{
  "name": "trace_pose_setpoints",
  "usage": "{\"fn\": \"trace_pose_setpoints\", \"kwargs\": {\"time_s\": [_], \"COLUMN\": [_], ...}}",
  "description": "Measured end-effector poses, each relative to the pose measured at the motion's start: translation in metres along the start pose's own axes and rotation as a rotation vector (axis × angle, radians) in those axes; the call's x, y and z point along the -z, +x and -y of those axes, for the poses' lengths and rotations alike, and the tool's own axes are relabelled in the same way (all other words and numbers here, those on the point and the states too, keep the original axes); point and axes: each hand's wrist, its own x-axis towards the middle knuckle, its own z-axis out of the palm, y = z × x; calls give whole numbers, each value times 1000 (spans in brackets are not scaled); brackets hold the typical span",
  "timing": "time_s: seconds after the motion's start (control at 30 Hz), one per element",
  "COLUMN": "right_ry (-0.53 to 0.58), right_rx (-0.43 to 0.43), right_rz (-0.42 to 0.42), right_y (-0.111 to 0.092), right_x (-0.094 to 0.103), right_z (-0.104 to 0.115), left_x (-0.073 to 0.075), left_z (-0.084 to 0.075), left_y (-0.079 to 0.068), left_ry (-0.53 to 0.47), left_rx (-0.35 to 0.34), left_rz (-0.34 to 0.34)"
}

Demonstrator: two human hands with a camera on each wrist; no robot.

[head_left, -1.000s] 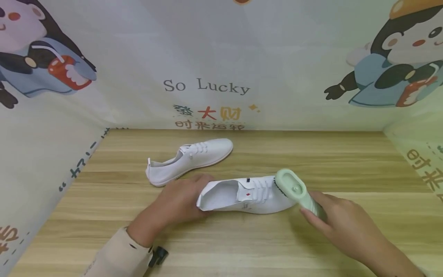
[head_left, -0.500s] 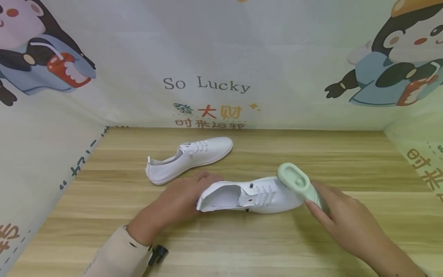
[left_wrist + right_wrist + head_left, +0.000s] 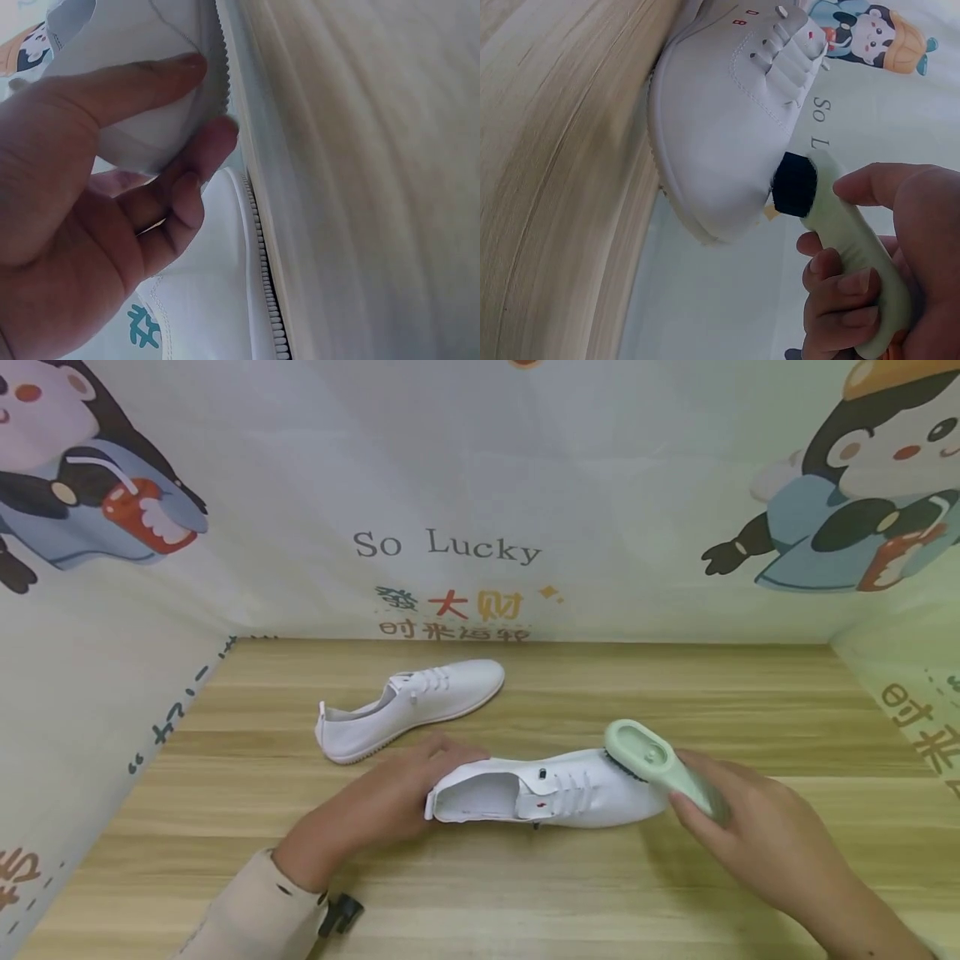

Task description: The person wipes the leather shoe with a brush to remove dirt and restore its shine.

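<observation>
My left hand (image 3: 390, 793) grips a white lace-up shoe (image 3: 487, 793) by its heel; in the left wrist view the thumb and fingers pinch the heel (image 3: 127, 45) from both sides. The shoe's toe points right, and its opening faces me. My right hand (image 3: 757, 835) is curled round the handle of a pale green brush (image 3: 660, 764). In the right wrist view, the brush's dark bristles (image 3: 795, 184) touch the shoe's toe (image 3: 712, 157). A second white shoe (image 3: 442, 697) lies behind, apart from the first, its toe also to the right.
Both shoes are over a wood-grain tabletop (image 3: 525, 893). A pale printed backdrop (image 3: 637, 485) stands along the back and both sides. By the left cuff a small black piece (image 3: 343, 914) sticks out.
The brush has shifted slightly right over the toe. The held shoe has rolled a little and moved slightly right. The second shoe stays where it was.
</observation>
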Motion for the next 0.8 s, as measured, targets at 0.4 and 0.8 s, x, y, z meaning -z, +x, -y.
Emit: {"fn": "trace_pose_setpoints", "kwargs": {"time_s": [0.4,0.8], "right_ry": [-6,-9], "right_rx": [1,56], "right_rz": [-23,-15], "right_y": [0,-3], "right_x": [1,3], "right_z": [1,2], "left_x": [1,9], "left_z": [-1,0], "left_y": [-5,-5], "left_ry": [-87,-170], "left_rx": [7,65], "left_rz": [81,139]}}
